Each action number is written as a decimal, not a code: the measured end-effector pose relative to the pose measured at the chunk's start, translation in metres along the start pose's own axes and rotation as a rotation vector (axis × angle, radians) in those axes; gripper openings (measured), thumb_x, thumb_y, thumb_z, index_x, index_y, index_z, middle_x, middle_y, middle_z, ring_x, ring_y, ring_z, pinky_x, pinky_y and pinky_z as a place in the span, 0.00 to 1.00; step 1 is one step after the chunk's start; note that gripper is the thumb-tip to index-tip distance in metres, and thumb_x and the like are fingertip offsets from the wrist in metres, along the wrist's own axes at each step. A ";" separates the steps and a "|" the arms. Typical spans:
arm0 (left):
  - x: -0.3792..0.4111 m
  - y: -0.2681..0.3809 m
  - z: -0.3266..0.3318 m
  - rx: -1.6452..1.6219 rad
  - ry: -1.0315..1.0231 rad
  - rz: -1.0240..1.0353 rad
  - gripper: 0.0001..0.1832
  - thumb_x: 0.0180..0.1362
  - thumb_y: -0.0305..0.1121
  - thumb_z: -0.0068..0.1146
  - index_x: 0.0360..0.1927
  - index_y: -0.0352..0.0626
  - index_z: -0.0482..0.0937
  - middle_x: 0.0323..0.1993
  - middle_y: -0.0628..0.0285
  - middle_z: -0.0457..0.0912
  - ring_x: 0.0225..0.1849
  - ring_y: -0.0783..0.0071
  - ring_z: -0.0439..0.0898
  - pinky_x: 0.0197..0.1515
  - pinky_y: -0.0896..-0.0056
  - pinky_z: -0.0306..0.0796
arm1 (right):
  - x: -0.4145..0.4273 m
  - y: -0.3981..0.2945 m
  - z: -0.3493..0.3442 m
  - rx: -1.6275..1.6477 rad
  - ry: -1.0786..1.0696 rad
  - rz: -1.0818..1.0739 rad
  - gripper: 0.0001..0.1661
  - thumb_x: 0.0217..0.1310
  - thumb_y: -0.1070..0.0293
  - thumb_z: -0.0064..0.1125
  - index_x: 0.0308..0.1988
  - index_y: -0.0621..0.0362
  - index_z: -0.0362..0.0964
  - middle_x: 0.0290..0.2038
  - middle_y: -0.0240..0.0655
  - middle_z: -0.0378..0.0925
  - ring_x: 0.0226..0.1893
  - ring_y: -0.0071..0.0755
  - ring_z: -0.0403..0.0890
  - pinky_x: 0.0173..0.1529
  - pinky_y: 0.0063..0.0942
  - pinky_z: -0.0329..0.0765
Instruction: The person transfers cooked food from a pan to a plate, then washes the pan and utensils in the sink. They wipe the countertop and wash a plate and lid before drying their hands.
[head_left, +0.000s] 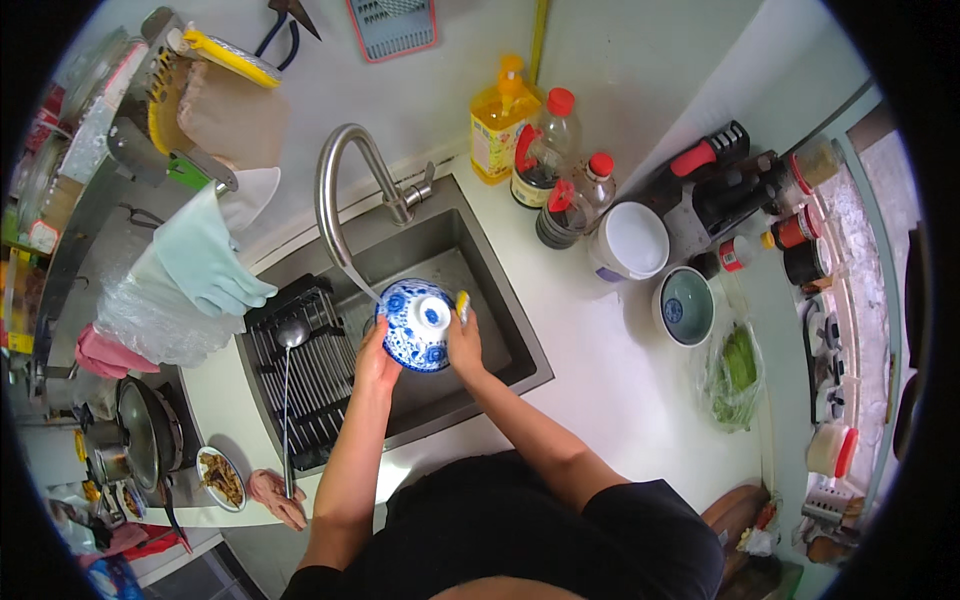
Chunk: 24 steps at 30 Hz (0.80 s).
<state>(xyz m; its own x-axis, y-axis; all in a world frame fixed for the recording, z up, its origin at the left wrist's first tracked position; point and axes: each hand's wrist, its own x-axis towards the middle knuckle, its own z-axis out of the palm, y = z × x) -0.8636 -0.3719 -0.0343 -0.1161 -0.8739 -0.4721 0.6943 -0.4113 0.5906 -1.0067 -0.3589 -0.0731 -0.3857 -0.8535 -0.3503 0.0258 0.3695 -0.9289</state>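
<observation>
Over the steel sink, a blue-and-white porcelain bowl is tilted with its white foot turned up. My left hand grips the bowl's left rim. On the bowl's right side is my right hand, holding a small yellow sponge at its fingertips; whether these fingers also grip the bowl is hard to tell. Water runs from the curved steel faucet onto the bowl's upper left edge. A steel ladle lies across the black dish rack at the sink's left.
Right of the sink stand a yellow soap bottle, red-capped sauce bottles, a white tub, a green-glazed bowl and bagged green vegetables. To the left are hanging pale gloves, a plate of food and a lidded pan.
</observation>
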 end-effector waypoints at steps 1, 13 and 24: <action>0.010 0.004 0.004 0.043 0.021 -0.022 0.18 0.62 0.39 0.49 0.50 0.38 0.71 0.47 0.57 0.77 0.49 0.65 0.76 0.53 0.60 0.69 | -0.004 0.007 -0.002 0.081 0.011 0.009 0.34 0.63 0.54 0.43 0.59 0.68 0.53 0.53 0.55 0.66 0.54 0.49 0.68 0.57 0.34 0.63; 0.046 0.053 0.035 0.580 0.041 0.088 0.11 0.55 0.33 0.58 0.37 0.34 0.76 0.31 0.61 0.80 0.32 0.75 0.77 0.35 0.71 0.72 | -0.010 0.045 -0.051 -0.014 -0.373 0.202 0.31 0.55 0.44 0.54 0.38 0.65 0.73 0.30 0.42 0.77 0.29 0.35 0.79 0.34 0.31 0.74; -0.048 0.043 0.005 0.991 0.119 0.330 0.09 0.55 0.33 0.54 0.32 0.37 0.77 0.20 0.61 0.76 0.23 0.77 0.70 0.29 0.72 0.65 | 0.098 -0.069 -0.040 -0.366 -0.199 -0.194 0.37 0.52 0.44 0.56 0.49 0.66 0.67 0.38 0.47 0.77 0.39 0.41 0.78 0.45 0.33 0.72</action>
<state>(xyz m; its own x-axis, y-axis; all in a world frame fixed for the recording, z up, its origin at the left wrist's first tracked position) -0.8314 -0.3491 0.0170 0.0810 -0.9722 -0.2199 -0.2192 -0.2326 0.9475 -1.0827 -0.4535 -0.0386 -0.1660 -0.9605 -0.2235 -0.3704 0.2708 -0.8885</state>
